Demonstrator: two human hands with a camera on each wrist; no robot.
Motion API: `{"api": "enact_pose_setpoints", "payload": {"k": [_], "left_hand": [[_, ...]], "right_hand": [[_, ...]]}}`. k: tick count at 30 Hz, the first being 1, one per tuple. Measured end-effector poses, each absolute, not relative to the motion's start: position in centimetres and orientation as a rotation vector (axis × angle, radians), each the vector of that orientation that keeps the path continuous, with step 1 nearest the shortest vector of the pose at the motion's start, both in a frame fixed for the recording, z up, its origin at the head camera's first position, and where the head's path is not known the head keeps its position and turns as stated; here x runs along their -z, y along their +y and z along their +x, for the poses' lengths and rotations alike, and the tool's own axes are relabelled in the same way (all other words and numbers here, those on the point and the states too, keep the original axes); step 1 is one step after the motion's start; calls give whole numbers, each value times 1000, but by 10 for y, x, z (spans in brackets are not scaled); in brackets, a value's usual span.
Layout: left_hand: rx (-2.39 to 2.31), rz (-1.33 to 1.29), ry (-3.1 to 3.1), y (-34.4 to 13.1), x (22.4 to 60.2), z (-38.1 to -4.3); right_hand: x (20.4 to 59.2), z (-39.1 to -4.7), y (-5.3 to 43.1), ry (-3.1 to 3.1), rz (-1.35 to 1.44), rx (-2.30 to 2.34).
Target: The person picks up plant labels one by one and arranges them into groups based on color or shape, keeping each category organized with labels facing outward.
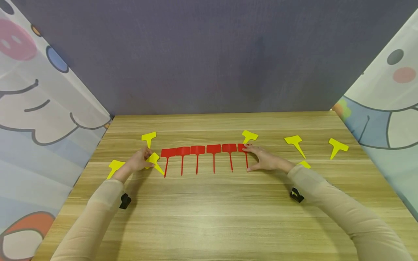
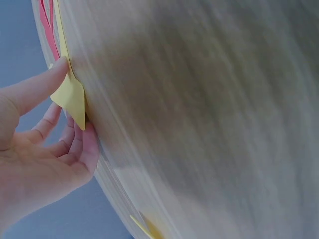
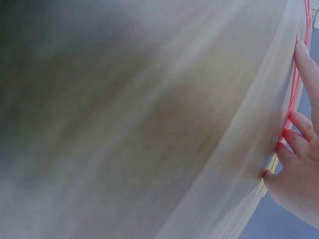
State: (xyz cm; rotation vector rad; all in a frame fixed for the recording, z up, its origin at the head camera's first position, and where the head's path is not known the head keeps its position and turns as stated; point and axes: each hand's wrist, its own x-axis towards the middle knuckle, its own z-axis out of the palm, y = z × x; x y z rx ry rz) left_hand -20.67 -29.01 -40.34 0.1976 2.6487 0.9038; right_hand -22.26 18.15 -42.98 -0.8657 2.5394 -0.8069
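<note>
A row of several red T-shaped plant labels (image 1: 213, 149) lies across the table, stems pointing toward me. Just left of the row, my left hand (image 1: 137, 162) pinches a yellow T-shaped plant label (image 1: 152, 158), its stem slanting down to the leftmost red stem. In the left wrist view the thumb lies over the yellow label (image 2: 72, 99) with fingers behind it. At the other end, my right hand (image 1: 265, 159) spreads over the rightmost red label (image 1: 241, 147), fingers at its head and thumb by its stem tip. Fingertips (image 3: 294, 119) reach the red edge in the right wrist view.
Behind the row lie a yellow label (image 1: 148, 137) on the left and another yellow label (image 1: 250, 135) near my right hand. More yellow labels (image 1: 295, 141) lie to the right, one partly under the right sleeve (image 1: 305, 177). A grey partition (image 1: 209, 72) rises behind the wooden table (image 1: 209, 224).
</note>
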Motion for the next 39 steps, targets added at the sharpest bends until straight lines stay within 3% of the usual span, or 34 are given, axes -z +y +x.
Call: {"api": "enact_pose_setpoints", "payload": {"k": [19, 39], "left_hand": [[-1017, 210, 2695, -301, 404, -202], [-1136, 195, 2818, -310, 381, -196]], "right_hand": [[429, -222, 181, 2533, -860, 813], [427, -221, 181, 2527, -857, 826]]}}
